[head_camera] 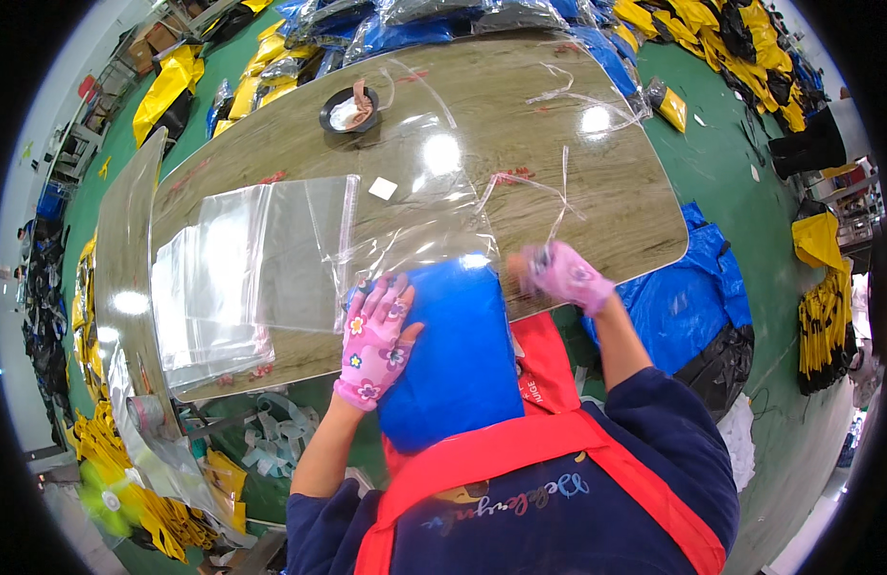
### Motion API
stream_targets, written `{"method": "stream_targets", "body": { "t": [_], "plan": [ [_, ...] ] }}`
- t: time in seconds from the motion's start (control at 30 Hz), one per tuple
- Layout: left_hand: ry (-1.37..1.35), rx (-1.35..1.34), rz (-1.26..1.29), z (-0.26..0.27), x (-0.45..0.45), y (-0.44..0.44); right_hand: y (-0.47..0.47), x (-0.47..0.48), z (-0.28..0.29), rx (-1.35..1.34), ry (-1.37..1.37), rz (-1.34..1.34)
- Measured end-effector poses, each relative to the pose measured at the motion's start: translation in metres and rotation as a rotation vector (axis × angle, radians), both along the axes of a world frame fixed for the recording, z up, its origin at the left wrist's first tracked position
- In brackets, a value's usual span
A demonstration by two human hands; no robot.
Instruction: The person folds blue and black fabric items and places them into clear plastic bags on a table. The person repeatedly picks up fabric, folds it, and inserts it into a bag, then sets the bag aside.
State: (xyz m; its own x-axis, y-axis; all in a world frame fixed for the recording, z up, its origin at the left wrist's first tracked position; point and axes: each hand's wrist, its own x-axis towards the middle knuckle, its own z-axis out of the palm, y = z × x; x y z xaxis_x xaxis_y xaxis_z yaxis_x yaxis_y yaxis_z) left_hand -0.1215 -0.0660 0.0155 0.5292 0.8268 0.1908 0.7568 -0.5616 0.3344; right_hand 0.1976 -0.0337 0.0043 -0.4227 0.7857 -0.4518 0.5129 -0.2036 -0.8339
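A folded blue sheet-like bundle point(450, 352) lies at the table's near edge and overhangs it toward my body. Clear plastic film point(422, 230) stretches from its far end over the tabletop; whether the bundle is inside the film, I cannot tell. My left hand point(378, 338), in a pink flowered fingerless glove, lies flat on the bundle's left side with the thumb pointing right. To the right of the bundle, my right hand point(562, 277) in a matching glove is motion-blurred above the table edge. Blur hides whether its fingers hold anything.
Flat clear plastic bags point(249, 259) are stacked on the wood-grain table point(616, 201). Beyond them are a black bowl point(349, 109), a white square piece point(383, 188) and clear strips point(558, 194). Blue sheeting point(666, 287) lies right of the table. A small fan point(111, 499) spins at lower left.
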Motion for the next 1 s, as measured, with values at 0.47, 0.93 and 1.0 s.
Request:
{"method": "stream_targets", "body": {
  "t": [0.47, 0.93, 1.0],
  "plan": [
    [-0.828, -0.758, 0.641, -0.031, -0.04, -0.074, -0.112, -0.077, -0.023, 0.086, 0.205, -0.577],
    [-0.869, -0.74, 0.671, -0.032, -0.034, -0.019, -0.02, -0.071, 0.009, 0.044, 0.283, -0.557],
    [-1.001, -0.901, 0.64, -0.013, -0.011, -0.034, -0.043, -0.077, -0.007, -0.065, 0.44, -0.638]
  ]
}}
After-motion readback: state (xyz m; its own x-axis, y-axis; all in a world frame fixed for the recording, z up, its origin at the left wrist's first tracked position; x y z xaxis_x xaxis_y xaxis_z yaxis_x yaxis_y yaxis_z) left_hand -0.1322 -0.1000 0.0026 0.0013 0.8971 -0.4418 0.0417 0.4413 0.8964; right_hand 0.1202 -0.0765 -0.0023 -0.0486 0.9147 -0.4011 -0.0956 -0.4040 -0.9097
